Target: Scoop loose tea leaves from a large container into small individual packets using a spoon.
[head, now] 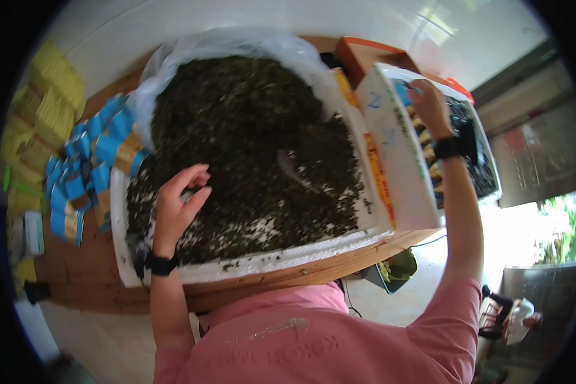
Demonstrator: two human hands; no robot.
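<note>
A shallow white foam box (317, 249) holds dark, crumbly plant-like material (230, 125), with a clear plastic bag (149, 86) around its far side. My left hand (180, 206) hangs above the box's near left part, fingers apart and curled, nothing visible in it. On the material lies a translucent scoop-like thing (290, 165). My right hand (427, 103) reaches over a second, taller white foam box (393, 144) on the right, its fingertips beside a blue piece (402, 92). Whether they grip anything is unclear. Brown-and-blue packets and dark shiny packets (480, 165) fill that box.
Blue-and-brown packets (117, 153) lie piled at the left of the wooden table (81, 269), near stacked yellow packs (53, 105). An orange box (374, 53) stands behind the taller foam box. A bin (398, 271) is below the table; a seated person (513, 319) is farther off.
</note>
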